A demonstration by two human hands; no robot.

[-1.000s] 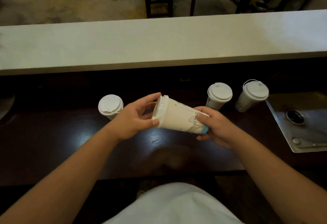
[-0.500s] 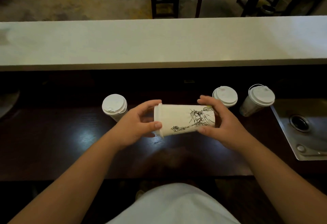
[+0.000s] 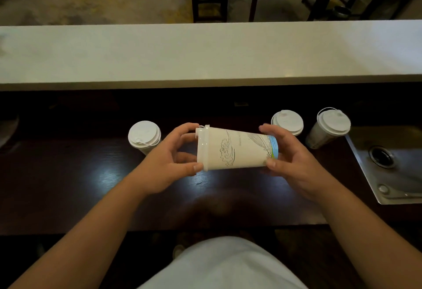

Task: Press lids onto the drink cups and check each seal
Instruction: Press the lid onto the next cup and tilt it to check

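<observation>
Above the dark wood-grain worktop (image 3: 68, 186), a tapered white paper cup with fine line drawings and a pale blue band at its base (image 3: 237, 149) lies on its side in mid-air, held between both hands. The left hand (image 3: 169, 163) curls round the cup's white plastic lid (image 3: 202, 149), thumb on the near rim and fingers spread behind and over the top. The right hand (image 3: 294, 158) cradles the base end, thumb pressed on the lower wall, fingers spread and curved over the far side.

With the cup held sideways, any gap in the seal would likely let drink run out over the lid's rim onto the worktop or the person's white garment (image 3: 223, 266). The small hinged tab at the lid's top edge looks slightly raised, and that seems the weakest spot. Squeezing the thin paper wall too hard could bow the mouth and pop the lid loose. The grip on the smooth, narrowing base may also slip.

Three other white paper cups stand lidded: one at left (image 3: 144, 135), one behind the right hand (image 3: 287, 121), one tilted-looking near the brushed steel sink (image 3: 402, 174), far right (image 3: 328, 127). Their lids are matte, domed discs with thin plastic loops. A pale, smooth counter ledge (image 3: 205, 56) runs behind.
</observation>
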